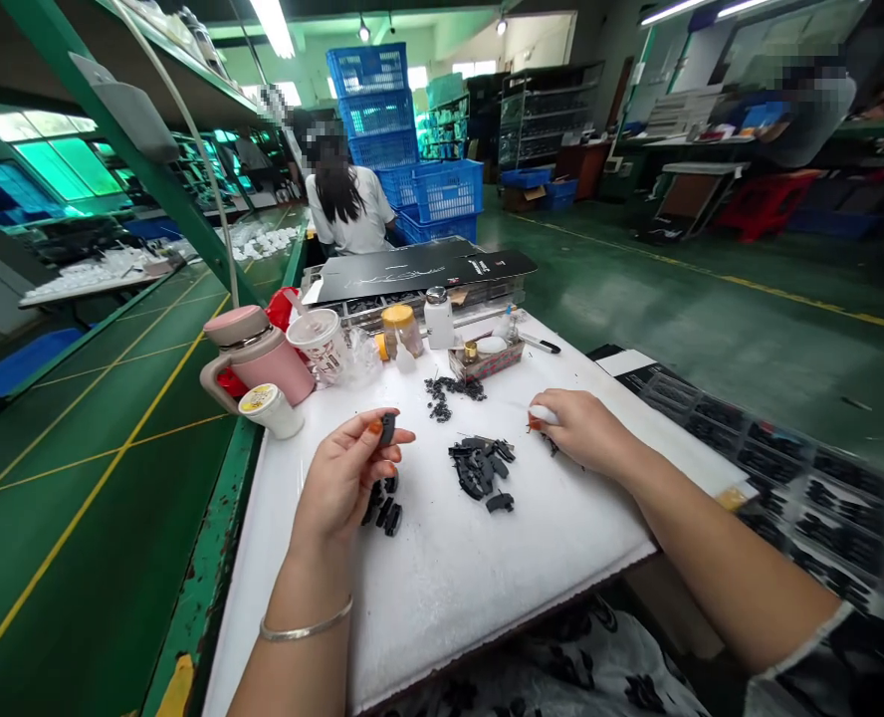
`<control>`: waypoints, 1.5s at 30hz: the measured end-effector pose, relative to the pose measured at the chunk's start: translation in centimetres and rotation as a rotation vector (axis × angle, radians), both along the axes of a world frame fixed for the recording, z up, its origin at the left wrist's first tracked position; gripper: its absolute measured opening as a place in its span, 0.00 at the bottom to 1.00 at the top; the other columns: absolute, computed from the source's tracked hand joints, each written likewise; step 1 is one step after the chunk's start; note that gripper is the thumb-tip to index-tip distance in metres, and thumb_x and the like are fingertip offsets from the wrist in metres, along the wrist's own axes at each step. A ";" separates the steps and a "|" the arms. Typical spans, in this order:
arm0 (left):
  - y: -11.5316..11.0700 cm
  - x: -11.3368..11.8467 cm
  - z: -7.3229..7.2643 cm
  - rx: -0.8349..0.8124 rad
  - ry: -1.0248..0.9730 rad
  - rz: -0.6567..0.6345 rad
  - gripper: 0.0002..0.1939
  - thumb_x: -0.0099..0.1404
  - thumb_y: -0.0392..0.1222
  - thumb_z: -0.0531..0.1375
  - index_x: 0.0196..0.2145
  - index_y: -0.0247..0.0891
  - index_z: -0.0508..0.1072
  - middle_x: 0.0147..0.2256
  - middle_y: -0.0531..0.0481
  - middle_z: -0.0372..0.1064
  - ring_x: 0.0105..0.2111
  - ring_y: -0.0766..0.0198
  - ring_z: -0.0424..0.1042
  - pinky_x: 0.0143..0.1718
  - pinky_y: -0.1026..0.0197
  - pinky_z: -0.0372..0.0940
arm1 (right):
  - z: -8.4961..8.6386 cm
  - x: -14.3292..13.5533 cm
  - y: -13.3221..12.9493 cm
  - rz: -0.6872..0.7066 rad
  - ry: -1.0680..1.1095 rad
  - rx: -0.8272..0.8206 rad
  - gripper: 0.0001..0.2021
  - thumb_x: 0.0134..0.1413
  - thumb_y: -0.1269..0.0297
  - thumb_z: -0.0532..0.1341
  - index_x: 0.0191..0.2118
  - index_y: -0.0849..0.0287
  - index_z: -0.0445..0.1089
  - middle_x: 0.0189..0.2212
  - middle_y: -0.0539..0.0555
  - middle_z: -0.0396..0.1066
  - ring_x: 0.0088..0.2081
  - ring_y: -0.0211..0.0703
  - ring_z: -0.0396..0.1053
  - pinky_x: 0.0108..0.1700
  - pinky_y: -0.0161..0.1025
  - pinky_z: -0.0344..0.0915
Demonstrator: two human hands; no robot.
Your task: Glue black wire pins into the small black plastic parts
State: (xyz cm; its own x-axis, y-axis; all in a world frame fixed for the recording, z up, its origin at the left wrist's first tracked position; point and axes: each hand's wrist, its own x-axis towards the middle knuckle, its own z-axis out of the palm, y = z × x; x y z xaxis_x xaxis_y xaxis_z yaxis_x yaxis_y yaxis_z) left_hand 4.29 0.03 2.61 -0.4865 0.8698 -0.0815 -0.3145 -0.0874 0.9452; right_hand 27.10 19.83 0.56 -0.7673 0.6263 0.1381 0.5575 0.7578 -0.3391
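Note:
My left hand (352, 463) pinches a small black plastic part (387, 429) between thumb and fingers, raised above the white work board (442, 588). Below that hand lie several similar black parts (389, 516), some hidden by it. At the middle of the board sits a loose pile of curved black plastic parts (479, 466). Farther back, tiny black pieces (446, 395) are scattered. On the right, my right hand (580, 428) is closed around a small white, rounded object (545, 414), whose kind I cannot make out. A few dark bits show under this hand.
Along the board's back left stand a pink mug (263, 349), a white tub (270, 410), a plastic cup (319, 344), a yellow-lidded jar (401, 329) and a white bottle (439, 319). A small box (487, 360) holds bottles. Trays of black parts (822, 498) lie at right. A person (352, 204) sits ahead.

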 end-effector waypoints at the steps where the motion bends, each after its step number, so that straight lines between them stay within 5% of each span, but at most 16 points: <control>1: 0.1 0.2 0.0 0.008 -0.043 -0.022 0.17 0.59 0.41 0.63 0.44 0.31 0.70 0.34 0.41 0.73 0.25 0.72 0.68 0.22 0.75 0.65 | 0.3 -0.1 0.0 -0.013 0.024 0.000 0.07 0.50 0.72 0.55 0.32 0.57 0.70 0.32 0.52 0.73 0.36 0.42 0.68 0.35 0.34 0.57; 7: 0.2 0.9 0.0 0.038 -0.233 -0.116 0.18 0.59 0.33 0.61 0.48 0.33 0.68 0.37 0.40 0.73 0.27 0.71 0.70 0.24 0.76 0.67 | 2.5 -2.1 -0.4 0.004 0.320 -0.070 0.10 0.50 0.71 0.58 0.38 0.54 0.73 0.34 0.48 0.75 0.36 0.41 0.70 0.36 0.34 0.60; 12: 0.2 0.8 -0.1 0.053 -0.313 -0.114 0.15 0.57 0.30 0.61 0.44 0.33 0.70 0.39 0.41 0.72 0.28 0.72 0.71 0.25 0.75 0.68 | 4.9 -5.0 -2.8 0.155 0.477 -0.476 0.05 0.48 0.71 0.58 0.31 0.60 0.71 0.24 0.49 0.71 0.25 0.38 0.70 0.25 0.32 0.66; 17: 0.5 0.8 -0.3 0.051 -0.309 -0.028 0.13 0.53 0.28 0.64 0.38 0.33 0.73 0.38 0.46 0.70 0.28 0.75 0.69 0.26 0.78 0.67 | 6.3 -7.8 -4.9 0.309 0.615 -0.660 0.05 0.48 0.66 0.62 0.28 0.63 0.70 0.21 0.51 0.70 0.21 0.36 0.68 0.22 0.32 0.66; 21: 0.6 0.6 -0.6 0.067 -0.322 0.042 0.14 0.51 0.30 0.67 0.37 0.34 0.73 0.33 0.50 0.69 0.26 0.76 0.69 0.25 0.77 0.68 | 5.7 -9.0 -5.5 0.356 0.732 -0.833 0.10 0.45 0.62 0.66 0.27 0.65 0.69 0.19 0.51 0.70 0.21 0.36 0.68 0.22 0.31 0.65; 27: 1.1 1.1 -1.5 0.094 -0.331 0.096 0.16 0.52 0.47 0.68 0.33 0.32 0.74 0.28 0.50 0.68 0.27 0.72 0.69 0.28 0.73 0.68 | 3.4 -9.2 -6.3 0.384 0.791 -1.053 0.11 0.43 0.62 0.68 0.27 0.64 0.70 0.20 0.51 0.70 0.22 0.34 0.67 0.22 0.30 0.62; 31: 1.7 2.4 -2.0 0.085 -0.250 0.010 0.17 0.54 0.49 0.66 0.34 0.31 0.73 0.24 0.51 0.67 0.22 0.71 0.66 0.24 0.68 0.66 | 2.7 -9.3 -7.4 0.540 0.736 -1.236 0.12 0.42 0.61 0.69 0.27 0.65 0.70 0.22 0.52 0.72 0.24 0.35 0.68 0.23 0.30 0.62; 35: 1.9 3.2 -2.0 0.065 -0.133 -0.034 0.13 0.58 0.47 0.63 0.30 0.33 0.71 0.17 0.55 0.62 0.14 0.73 0.58 0.17 0.67 0.59 | 2.5 -9.5 -8.2 0.559 0.711 -1.291 0.12 0.41 0.62 0.70 0.27 0.65 0.71 0.21 0.52 0.72 0.22 0.34 0.67 0.23 0.30 0.61; 45: 1.9 3.6 -1.9 0.017 -0.031 -0.120 0.18 0.57 0.53 0.62 0.26 0.32 0.72 0.16 0.52 0.63 0.14 0.70 0.61 0.21 0.65 0.61 | 2.2 -9.2 -8.2 0.600 0.781 -1.357 0.12 0.43 0.63 0.70 0.27 0.64 0.69 0.21 0.53 0.72 0.21 0.36 0.67 0.22 0.31 0.61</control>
